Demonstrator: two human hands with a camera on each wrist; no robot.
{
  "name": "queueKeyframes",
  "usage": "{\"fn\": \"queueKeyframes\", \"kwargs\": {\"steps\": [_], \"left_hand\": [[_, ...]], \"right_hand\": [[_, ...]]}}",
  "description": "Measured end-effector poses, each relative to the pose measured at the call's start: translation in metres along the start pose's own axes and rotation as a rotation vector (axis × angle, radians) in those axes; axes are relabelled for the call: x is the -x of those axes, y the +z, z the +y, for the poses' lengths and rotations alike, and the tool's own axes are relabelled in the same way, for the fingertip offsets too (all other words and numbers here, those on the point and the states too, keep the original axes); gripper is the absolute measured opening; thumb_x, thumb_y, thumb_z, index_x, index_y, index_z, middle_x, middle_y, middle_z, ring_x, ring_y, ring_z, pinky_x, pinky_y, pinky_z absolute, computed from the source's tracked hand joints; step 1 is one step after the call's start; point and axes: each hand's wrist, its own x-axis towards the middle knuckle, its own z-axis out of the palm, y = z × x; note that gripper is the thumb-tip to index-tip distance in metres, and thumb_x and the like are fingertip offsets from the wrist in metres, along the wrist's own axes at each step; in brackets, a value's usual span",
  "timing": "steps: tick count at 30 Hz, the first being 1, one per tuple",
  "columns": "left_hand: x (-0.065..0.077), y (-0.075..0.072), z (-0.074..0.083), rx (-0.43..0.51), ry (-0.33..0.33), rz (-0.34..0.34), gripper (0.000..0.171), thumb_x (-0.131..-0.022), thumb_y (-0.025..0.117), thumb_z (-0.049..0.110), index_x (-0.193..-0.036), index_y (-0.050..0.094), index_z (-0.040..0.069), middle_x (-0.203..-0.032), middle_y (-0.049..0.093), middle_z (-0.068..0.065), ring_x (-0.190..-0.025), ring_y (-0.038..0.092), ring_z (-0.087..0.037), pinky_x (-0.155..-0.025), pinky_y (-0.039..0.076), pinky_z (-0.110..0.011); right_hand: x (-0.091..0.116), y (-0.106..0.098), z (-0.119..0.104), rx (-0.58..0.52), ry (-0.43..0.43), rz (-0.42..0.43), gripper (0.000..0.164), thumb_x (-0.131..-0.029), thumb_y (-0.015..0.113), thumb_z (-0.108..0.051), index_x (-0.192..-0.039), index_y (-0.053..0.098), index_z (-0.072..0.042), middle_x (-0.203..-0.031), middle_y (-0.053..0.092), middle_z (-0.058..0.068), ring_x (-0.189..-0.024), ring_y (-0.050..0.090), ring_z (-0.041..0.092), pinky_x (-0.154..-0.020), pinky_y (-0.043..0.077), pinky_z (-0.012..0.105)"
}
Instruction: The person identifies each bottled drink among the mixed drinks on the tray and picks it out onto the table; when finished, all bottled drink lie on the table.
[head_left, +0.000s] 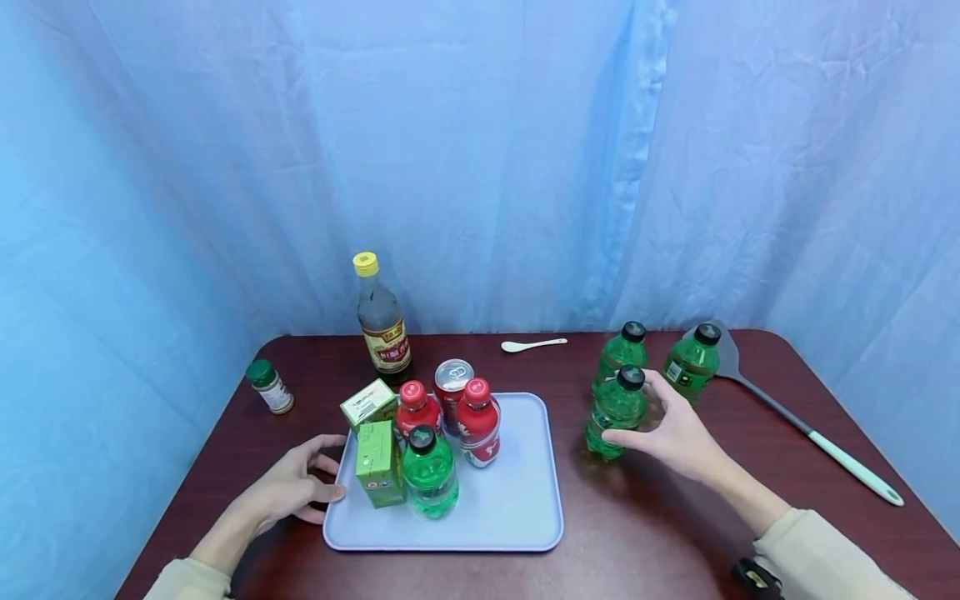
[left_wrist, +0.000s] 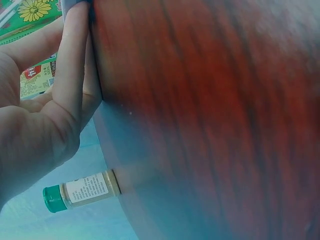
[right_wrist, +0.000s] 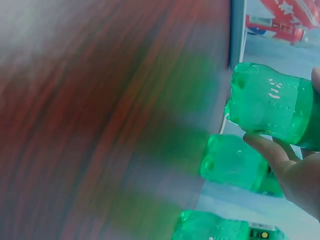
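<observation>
At the left rim of the pale tray (head_left: 517, 525), my left hand (head_left: 288, 487) holds the edge, thumb and fingers spread along it; the left wrist view shows the fingers (left_wrist: 75, 60) against that edge. My right hand (head_left: 678, 433) grips a green plastic bottle (head_left: 618, 412) with a black cap, to the right of the tray. Seen from the right wrist, the thumb is mostly cut off and fingers (right_wrist: 267, 150) lie along the bottle's side. On the tray stand another green bottle (head_left: 431, 479), two red bottles (head_left: 480, 429), a red can (head_left: 453, 383) and green cartons (head_left: 378, 462).
Two more green bottles (head_left: 690, 367) stand behind the right hand. A spatula (head_left: 810, 433) lies along the right side. Toward the back are a white spoon (head_left: 528, 344) and a tall yellow-capped bottle (head_left: 384, 321). A green-lidded jar (head_left: 270, 387) stands at the left.
</observation>
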Motion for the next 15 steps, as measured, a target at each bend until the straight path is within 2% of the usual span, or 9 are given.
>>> {"fn": "queueKeyframes", "kwargs": {"steps": [6, 15], "left_hand": [[0.000, 0.001, 0.002, 0.005, -0.003, -0.004, 0.081, -0.081, 0.078, -0.004, -0.151, 0.038, 0.005, -0.112, 0.052, -0.021, -0.088, 0.063, -0.030, -0.062, 0.061, -0.049], [0.000, 0.001, 0.000, 0.007, -0.005, 0.004, 0.081, -0.081, 0.078, -0.005, -0.151, 0.038, 0.006, -0.112, 0.053, -0.020, -0.087, 0.063, -0.029, -0.062, 0.061, -0.049]], "right_hand": [[0.001, -0.008, 0.006, 0.048, 0.001, 0.026, 0.076, -0.078, 0.089, -0.010, -0.141, 0.046, -0.015, -0.122, 0.064, 0.011, -0.101, 0.068, 0.014, -0.078, 0.060, 0.031], [0.002, -0.014, 0.012, 0.044, 0.009, 0.023, 0.078, -0.079, 0.089, -0.009, -0.143, 0.045, -0.012, -0.124, 0.063, 0.013, -0.102, 0.068, 0.014, -0.078, 0.060, 0.032]]}}
